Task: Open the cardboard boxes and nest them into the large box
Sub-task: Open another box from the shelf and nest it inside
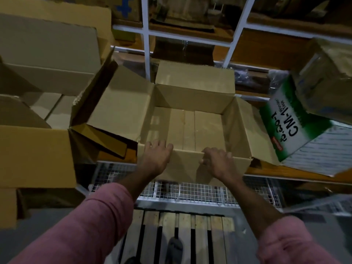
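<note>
Both hands grip the near flap point(182, 164) of the open cardboard box point(190, 119). The left hand point(157, 159) lies over the flap's top edge with its fingers curled down the inner face. The right hand point(217, 162) pinches the same edge, fingertips point(202, 161) bent round it from the near side. The flap stands close to upright; the left, right and far flaps are folded outward.

The box sits on a wire-mesh shelf point(190, 191) at centre, its base panels visible and nothing inside. A larger open box point(38, 153) stands just to its left, and its dark interior touches the centre box's left flap; this appears to be the nesting target, though that cannot be confirmed. A green-and-white printed carton point(297, 122) lies tilted to the right.

Recommended procedure: fold the near flap outward and down evenly, keeping both hands level so the crease does not tear. Confirm all four flaps are clear before lifting. Lift by opposite walls, not by flaps.
</note>
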The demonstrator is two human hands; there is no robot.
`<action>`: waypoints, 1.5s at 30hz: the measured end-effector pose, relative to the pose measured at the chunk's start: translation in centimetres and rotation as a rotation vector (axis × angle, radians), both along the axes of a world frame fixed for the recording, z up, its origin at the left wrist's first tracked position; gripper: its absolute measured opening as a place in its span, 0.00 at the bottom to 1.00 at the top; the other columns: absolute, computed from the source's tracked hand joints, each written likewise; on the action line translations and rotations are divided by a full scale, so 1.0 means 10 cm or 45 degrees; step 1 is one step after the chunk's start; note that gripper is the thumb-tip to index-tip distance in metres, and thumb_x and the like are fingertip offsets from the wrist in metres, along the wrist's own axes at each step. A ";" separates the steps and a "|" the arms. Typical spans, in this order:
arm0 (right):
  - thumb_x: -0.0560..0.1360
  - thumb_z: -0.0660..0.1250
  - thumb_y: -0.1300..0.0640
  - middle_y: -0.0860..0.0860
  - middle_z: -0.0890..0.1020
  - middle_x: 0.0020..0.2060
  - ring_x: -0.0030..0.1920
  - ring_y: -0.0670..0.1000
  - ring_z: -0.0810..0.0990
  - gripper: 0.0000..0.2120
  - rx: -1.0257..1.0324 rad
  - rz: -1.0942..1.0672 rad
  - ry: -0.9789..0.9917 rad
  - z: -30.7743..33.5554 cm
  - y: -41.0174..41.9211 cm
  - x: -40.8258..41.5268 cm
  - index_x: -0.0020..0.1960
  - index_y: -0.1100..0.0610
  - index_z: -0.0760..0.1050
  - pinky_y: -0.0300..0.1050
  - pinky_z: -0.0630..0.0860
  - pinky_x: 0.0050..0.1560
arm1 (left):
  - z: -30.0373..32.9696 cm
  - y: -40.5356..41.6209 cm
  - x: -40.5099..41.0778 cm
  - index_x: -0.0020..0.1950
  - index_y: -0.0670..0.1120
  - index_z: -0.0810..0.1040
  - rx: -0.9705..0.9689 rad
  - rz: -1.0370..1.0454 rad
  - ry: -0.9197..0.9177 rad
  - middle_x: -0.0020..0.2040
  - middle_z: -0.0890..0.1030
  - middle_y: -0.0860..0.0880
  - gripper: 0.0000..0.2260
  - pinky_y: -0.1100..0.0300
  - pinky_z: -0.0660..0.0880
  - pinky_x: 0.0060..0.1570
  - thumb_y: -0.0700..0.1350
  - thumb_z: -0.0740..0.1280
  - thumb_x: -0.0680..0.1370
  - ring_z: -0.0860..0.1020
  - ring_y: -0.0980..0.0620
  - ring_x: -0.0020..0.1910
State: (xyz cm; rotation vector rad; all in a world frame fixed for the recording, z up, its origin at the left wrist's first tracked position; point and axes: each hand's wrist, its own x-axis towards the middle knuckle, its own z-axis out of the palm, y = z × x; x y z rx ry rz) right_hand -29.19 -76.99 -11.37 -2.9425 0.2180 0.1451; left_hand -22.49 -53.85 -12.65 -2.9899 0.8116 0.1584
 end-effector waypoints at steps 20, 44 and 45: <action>0.73 0.67 0.31 0.49 0.46 0.82 0.76 0.69 0.56 0.41 0.038 -0.467 -0.197 -0.41 -0.61 -0.61 0.79 0.45 0.57 0.74 0.66 0.65 | -0.35 0.23 -0.33 0.82 0.60 0.47 -0.327 0.496 -0.031 0.83 0.42 0.46 0.48 0.26 0.54 0.71 0.72 0.68 0.70 0.45 0.28 0.76; 0.58 0.86 0.52 0.58 0.64 0.71 0.67 0.65 0.64 0.43 0.186 -0.191 -0.866 0.67 -0.84 -0.08 0.69 0.52 0.72 0.71 0.71 0.63 | 0.91 0.05 0.17 0.77 0.57 0.57 -0.703 0.359 -0.330 0.77 0.54 0.47 0.51 0.27 0.64 0.65 0.56 0.83 0.62 0.52 0.31 0.75; 0.58 0.86 0.51 0.57 0.64 0.71 0.67 0.66 0.65 0.43 0.185 -0.193 -0.883 0.77 -0.85 -0.10 0.69 0.51 0.72 0.70 0.71 0.63 | 1.03 0.04 0.17 0.77 0.57 0.58 -0.722 0.346 -0.350 0.77 0.54 0.47 0.50 0.27 0.65 0.65 0.56 0.83 0.62 0.52 0.31 0.75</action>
